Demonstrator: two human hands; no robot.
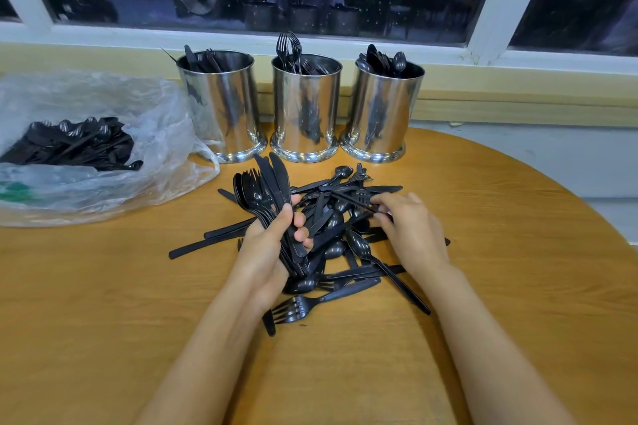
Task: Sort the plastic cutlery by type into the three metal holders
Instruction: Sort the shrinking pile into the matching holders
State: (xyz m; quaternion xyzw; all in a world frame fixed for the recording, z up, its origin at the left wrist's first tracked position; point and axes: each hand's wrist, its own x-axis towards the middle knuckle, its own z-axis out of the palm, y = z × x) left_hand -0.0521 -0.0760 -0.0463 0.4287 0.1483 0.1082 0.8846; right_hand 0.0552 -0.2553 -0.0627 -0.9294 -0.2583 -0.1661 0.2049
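Observation:
A heap of black plastic cutlery (331, 245) lies mid-table. My left hand (269, 248) grips a mixed bunch of knives, forks and spoons (266, 190) upright, heads fanned out above the fist. My right hand (411, 228) pinches the handle of a black fork (355, 198) at the heap's top right. Three shiny metal holders stand in a row behind. The left holder (221, 107) has knives in it, the middle holder (305, 110) has forks, and the right holder (381, 110) has spoons.
A clear plastic bag (89, 162) with more black cutlery lies at the left of the round wooden table (500, 252). A window sill and dark window run behind the holders. The table's curved edge falls away at the right.

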